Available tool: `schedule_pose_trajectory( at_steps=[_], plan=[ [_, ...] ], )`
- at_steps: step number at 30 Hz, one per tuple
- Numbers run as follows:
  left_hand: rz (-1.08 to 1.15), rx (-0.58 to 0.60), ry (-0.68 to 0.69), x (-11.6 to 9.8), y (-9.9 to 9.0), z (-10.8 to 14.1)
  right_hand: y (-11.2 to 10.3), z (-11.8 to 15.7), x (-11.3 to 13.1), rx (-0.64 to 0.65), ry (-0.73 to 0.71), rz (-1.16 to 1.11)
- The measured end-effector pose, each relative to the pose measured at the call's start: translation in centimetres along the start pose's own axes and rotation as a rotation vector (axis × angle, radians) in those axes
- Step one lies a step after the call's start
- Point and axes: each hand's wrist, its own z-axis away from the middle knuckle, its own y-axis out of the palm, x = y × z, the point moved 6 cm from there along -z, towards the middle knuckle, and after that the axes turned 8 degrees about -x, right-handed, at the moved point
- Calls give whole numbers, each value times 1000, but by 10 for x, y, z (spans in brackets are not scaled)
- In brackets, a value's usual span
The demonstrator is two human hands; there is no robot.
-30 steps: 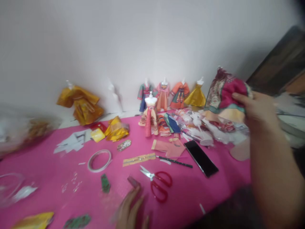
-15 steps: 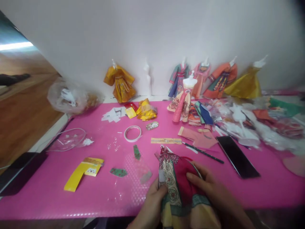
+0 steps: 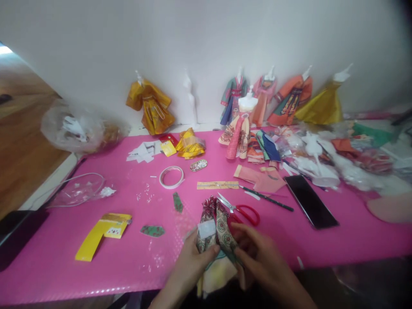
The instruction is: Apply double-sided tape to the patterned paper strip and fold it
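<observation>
A small patterned doll garment (image 3: 227,229) in dark red, cream and green hangs over the near edge of the pink table. My left hand (image 3: 189,262) is closed on its left side, the thumb below a white patch (image 3: 207,229). At its right side, my right hand (image 3: 262,253) pinches the cloth between thumb and fingers. Red-handled scissors (image 3: 240,210) lie just beyond the garment, their blades partly apart. A patterned strip (image 3: 218,185) and a dark pencil-like stick (image 3: 267,198) lie farther back.
A black phone (image 3: 310,201) lies right of the scissors. To the left are a tape roll (image 3: 162,179), green pieces (image 3: 152,231) and yellow paper (image 3: 86,244). Dressed doll forms (image 3: 149,107) stand along the wall. Plastic-wrapped items (image 3: 322,159) crowd the right.
The garment has moved left and is more folded, with its red part now mostly hidden. The scissors have come into full view. The camera view has shifted slightly.
</observation>
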Motion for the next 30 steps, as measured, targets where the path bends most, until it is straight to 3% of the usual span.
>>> schedule_pose_trajectory(
  at_steps=[3, 5, 10, 12, 15, 17, 20, 23, 25, 28, 30],
  plan=[
    [-15, 34, 0, -8, -6, 3, -21, -5, -2, -73, 70, -85],
    [-14, 73, -9, -12, -5, 5, -23, -5, -1, -119, 76, -65],
    [-34, 136, -31, -16, 3, 8, 15, -3, 3, -18, 4, 36],
    [-63, 132, -25, -17, 0, 7, 15, -4, 4, -14, 23, -59],
    [-144, 112, 9, -19, -10, 4, -11, -8, 1, -3, 123, -272],
    [-229, 86, 49, -21, -16, 1, -37, -12, -4, -30, 162, -258],
    [-347, 46, 115, -22, -21, -2, -76, -14, -13, -192, 99, 28],
    [-445, 27, 181, -21, -24, -6, -94, -9, -12, -397, 18, 299],
    [-519, 15, 215, -19, -28, -8, -87, -5, -3, -427, -78, 370],
    [-632, -6, 243, -17, -33, -11, -59, -1, 10, -289, -266, 486],
    [-699, -15, 256, -18, -34, -11, -47, -3, 9, -217, -299, 530]
  ],
)
